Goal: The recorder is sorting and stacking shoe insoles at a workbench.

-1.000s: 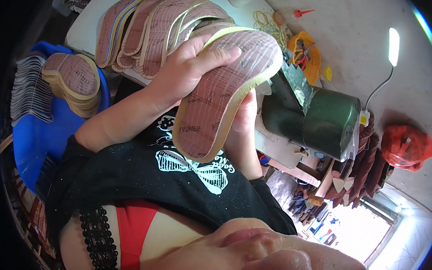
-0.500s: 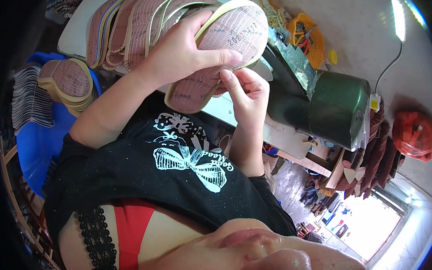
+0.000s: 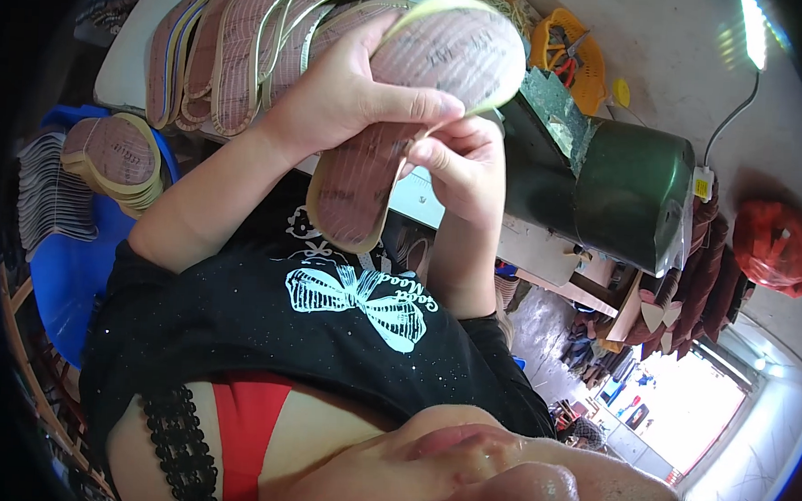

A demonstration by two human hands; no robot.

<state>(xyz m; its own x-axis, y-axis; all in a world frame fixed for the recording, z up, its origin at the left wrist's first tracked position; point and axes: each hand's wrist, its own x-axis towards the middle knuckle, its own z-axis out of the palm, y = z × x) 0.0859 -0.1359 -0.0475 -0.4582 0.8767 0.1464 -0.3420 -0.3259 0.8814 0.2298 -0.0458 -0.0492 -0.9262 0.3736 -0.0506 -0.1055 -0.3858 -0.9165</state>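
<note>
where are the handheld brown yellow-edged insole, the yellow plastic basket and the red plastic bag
Brown yellow-edged insole (image 3: 367,162), head view: flat face, narrower half
Yellow plastic basket (image 3: 592,85), head view: side wall
Red plastic bag (image 3: 775,249), head view: near its middle

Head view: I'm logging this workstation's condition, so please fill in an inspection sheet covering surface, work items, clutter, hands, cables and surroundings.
Surface: flat white tabletop, partly covered by overlapping brown insoles with yellowish rims.
Job's things: one brown, grid-lined insole with a pale yellow edge, held in both hands.
Clutter: yellow-orange plastic basket holding tools; blue plastic tub, with stacked yellow-edged brown insoles and stacked grey curved pieces at it.
Hands: left hand grips the insole, thumb on its face; right hand pinches its edge.
Cables: thin grey curved stem or cord below a bright white lamp; cannot tell which.
Surroundings: glossy dark green rounded machine housing; red plastic bag; bright opening beyond.
</note>
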